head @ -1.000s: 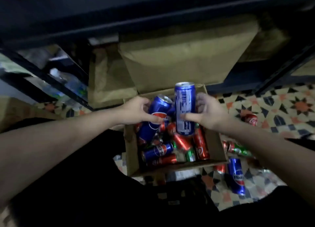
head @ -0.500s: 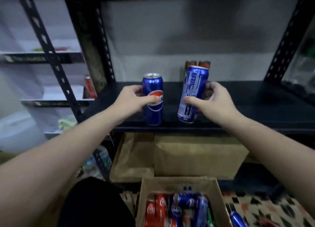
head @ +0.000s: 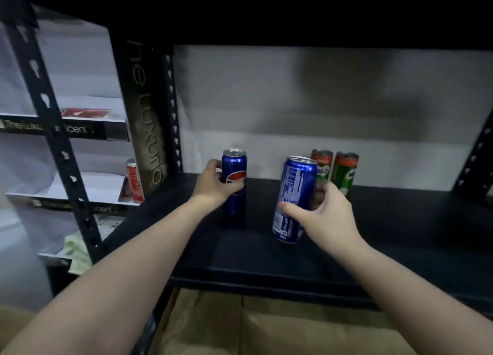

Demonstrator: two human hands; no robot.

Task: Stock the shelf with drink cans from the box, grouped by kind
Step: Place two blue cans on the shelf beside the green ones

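On the shelf (head: 400, 237) in front of me, my left hand (head: 213, 185) holds one can (head: 234, 181) upright, left of the tilted can (head: 293, 198) in my right hand (head: 324, 216). Two more cans (head: 334, 172) stand behind the right hand, near the back wall. Another can (head: 134, 180) sits on the neighbouring rack, far left.

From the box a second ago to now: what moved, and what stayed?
Both hands carried their blue cans up from the box onto the black shelf. The left hand holds its can upright there; the right hand holds its can tilted. Neither grip changed. The two green cans stay at the back.
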